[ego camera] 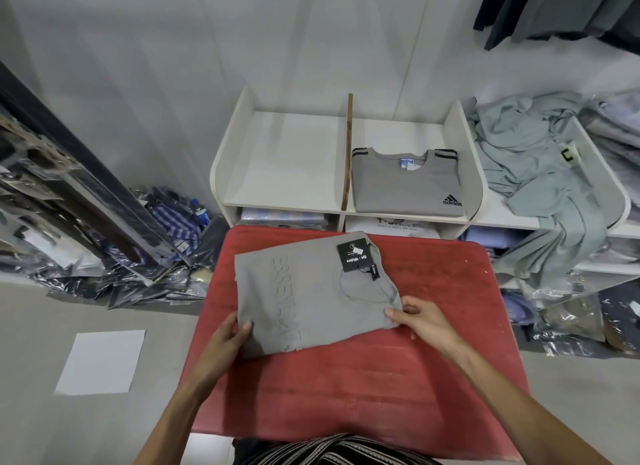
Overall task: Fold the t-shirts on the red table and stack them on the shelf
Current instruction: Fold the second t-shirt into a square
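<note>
A folded grey t-shirt (308,291) with raised lettering and a black hang tag (354,254) lies on the red table (363,388). My left hand (230,336) grips its near left corner, thumb on top and fingers under the cloth. My right hand (420,320) pinches its near right corner by the collar. On the white shelf (284,201) beyond the table, the right compartment holds a folded grey t-shirt with black stripes and a logo (407,184). The left compartment is bare.
A heap of pale green unfolded shirts (540,187) spills over the shelf to the right. Plastic-wrapped clothes (166,242) are piled on the floor at left and right. A white sheet (102,360) lies on the floor. Dark garments (554,7) hang at top right.
</note>
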